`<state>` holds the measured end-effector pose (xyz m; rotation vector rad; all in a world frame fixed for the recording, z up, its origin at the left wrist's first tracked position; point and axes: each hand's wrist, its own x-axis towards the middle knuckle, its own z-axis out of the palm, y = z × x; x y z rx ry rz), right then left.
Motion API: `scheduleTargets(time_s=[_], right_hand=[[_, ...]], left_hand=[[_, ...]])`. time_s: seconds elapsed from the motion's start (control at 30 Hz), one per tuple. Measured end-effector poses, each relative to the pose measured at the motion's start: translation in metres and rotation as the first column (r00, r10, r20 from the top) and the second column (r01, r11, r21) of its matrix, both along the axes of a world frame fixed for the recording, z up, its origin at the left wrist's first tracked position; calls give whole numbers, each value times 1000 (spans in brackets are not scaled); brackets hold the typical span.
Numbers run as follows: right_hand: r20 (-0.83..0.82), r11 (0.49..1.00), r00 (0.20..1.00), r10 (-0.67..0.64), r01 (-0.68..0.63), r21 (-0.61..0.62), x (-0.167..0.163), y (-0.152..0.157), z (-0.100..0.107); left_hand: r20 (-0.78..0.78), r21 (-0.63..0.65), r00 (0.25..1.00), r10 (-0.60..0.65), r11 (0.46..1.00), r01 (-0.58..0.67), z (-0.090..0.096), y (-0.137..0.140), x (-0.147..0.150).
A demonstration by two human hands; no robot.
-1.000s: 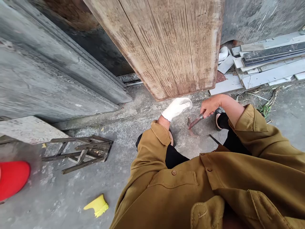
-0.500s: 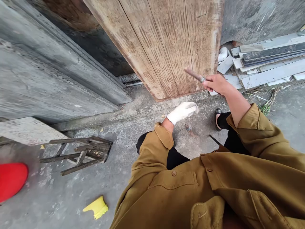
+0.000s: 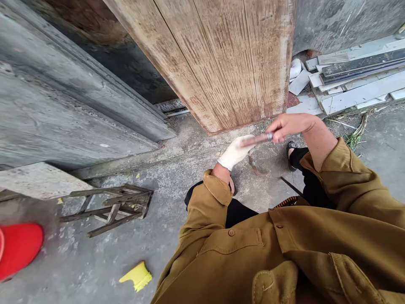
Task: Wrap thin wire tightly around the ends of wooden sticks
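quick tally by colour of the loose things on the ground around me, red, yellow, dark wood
red: 1, the red thing at the left edge
yellow: 1, the yellow scrap
dark wood: 1, the stool lying on its side
rusty metal: 1, the curved piece by the left hand
total: 4

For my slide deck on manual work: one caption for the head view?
Bare right hand swings a hammer over the gloved left hand, low beside a wooden door.
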<state>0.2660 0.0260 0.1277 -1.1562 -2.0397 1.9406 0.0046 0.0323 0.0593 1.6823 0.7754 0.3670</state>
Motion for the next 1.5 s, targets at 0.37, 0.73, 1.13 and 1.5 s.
scheduleTargets(time_s=[0.37, 0.73, 1.13, 1.5], right_hand=[[20, 627, 670, -742, 683, 375, 10, 23, -21], [570, 948, 785, 242, -317, 35, -28, 3, -31], [-140, 706, 742, -656, 668, 235, 20, 4, -15], [726, 958, 684, 72, -249, 140, -5, -2, -45]], left_hand=[[-171, 134, 964, -205, 964, 229, 1, -17, 9], [23, 134, 994, 105, 985, -107, 20, 2, -28], [-243, 217, 962, -122, 960, 176, -4, 6, 0], [-165, 207, 965, -201, 950, 234, 6, 11, 3]])
